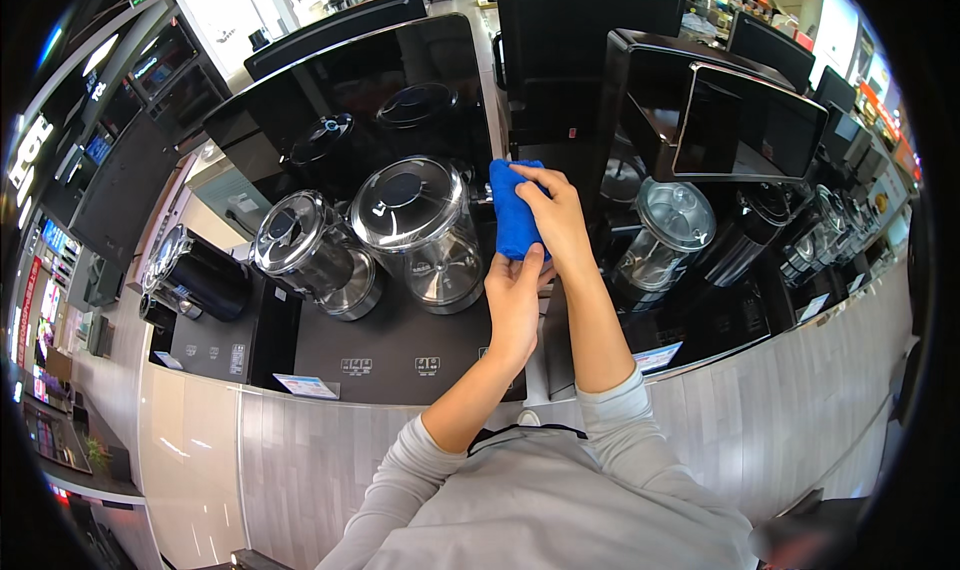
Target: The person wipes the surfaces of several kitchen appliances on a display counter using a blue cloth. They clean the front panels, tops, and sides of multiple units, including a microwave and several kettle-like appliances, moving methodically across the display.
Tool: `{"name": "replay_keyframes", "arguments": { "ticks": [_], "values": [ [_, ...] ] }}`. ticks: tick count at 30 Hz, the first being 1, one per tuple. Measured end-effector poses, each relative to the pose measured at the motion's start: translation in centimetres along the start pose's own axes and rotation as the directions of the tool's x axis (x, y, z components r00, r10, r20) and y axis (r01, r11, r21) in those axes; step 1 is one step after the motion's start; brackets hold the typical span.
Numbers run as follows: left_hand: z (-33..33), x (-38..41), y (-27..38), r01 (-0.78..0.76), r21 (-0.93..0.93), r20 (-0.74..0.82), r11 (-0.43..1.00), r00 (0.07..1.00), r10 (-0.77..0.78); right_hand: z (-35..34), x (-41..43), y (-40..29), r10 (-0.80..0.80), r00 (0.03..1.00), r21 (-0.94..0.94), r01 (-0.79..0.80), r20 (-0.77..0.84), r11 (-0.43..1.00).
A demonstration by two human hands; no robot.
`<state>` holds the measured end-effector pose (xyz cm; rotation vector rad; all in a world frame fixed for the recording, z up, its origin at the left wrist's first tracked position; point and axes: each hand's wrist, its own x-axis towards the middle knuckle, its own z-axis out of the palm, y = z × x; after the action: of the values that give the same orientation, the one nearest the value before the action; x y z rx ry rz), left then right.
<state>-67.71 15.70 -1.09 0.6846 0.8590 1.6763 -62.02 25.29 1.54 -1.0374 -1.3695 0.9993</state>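
Note:
A folded blue cloth [516, 214] is held between my two hands, in front of the gap between two black appliance displays. My right hand [559, 206] grips its upper right side, with the index finger laid across the top end. The thumb and fingers of my left hand [517, 281] pinch its lower end. Just left of the cloth stands a large clear jar [442, 262] with a shiny dark lid, and a smaller lidded jar [300, 244] is beside it. To the right, a clear lidded container [667, 232] sits below a glossy black panel [750, 127].
Black display counters [360, 367] run across in front of me, with a tall glossy panel [420, 75] behind the jars. A black cylindrical appliance [206, 281] stands at the left. Price cards [306, 386] line the front edge. Grey wood-look floor [765, 412] lies nearer me.

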Motion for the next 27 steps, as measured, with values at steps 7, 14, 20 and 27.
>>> {"name": "replay_keyframes", "arguments": {
  "ticks": [7,14,20,27],
  "values": [
    [-2.0,-0.1,-3.1,0.080,0.074,-0.034,0.994,0.996,-0.078,0.3,-0.1,8.4,0.077,0.995,0.087,-0.072,-0.059,0.994],
    [-6.0,0.2,-5.0,0.150,0.297,-0.036,0.943,0.989,-0.146,1.5,-3.4,12.2,0.091,0.980,-0.023,-0.097,-0.176,0.995],
    [-8.2,0.2,-5.9,0.308,0.268,-0.066,0.913,0.951,-0.301,1.5,-4.8,15.0,0.231,0.968,0.075,-0.225,-0.100,0.972],
    [-9.2,-0.5,-4.4,0.407,0.318,-0.067,0.856,0.911,-0.408,1.8,-7.3,15.2,0.248,0.957,-0.101,-0.265,-0.152,0.959]
  ]
}}
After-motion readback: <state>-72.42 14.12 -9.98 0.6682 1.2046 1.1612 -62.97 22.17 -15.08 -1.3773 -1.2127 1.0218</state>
